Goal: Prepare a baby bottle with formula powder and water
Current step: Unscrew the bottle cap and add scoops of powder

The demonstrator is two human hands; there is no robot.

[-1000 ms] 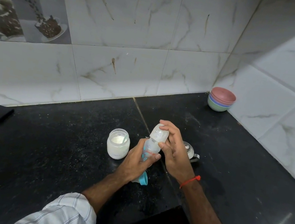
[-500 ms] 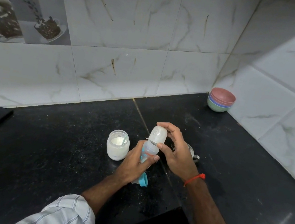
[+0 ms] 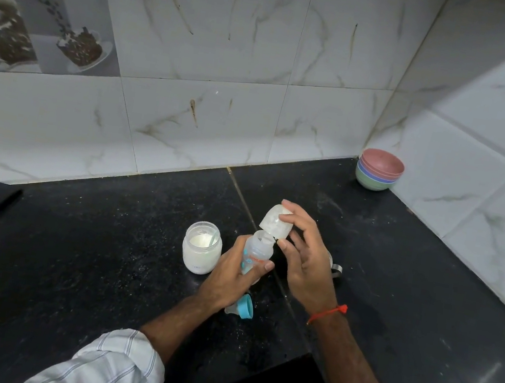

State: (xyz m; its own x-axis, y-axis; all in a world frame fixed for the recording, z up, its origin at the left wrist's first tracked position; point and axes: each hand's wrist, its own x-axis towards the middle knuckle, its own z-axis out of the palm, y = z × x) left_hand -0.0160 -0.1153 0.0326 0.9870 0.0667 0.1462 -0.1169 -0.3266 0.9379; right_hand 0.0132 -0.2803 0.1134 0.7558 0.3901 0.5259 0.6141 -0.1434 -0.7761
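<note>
Bottle (image 3: 255, 255) in left grip (image 3: 232, 276), cap (image 3: 275, 225) pinched above by right grip (image 3: 307, 262).

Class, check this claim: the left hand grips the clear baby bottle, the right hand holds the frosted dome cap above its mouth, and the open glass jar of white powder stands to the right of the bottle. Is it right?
One error. The head view shows the open glass jar of white powder to the left of the clear baby bottle, not the right. The left hand does grip the bottle, and the right hand holds the frosted dome cap above its mouth.
</note>
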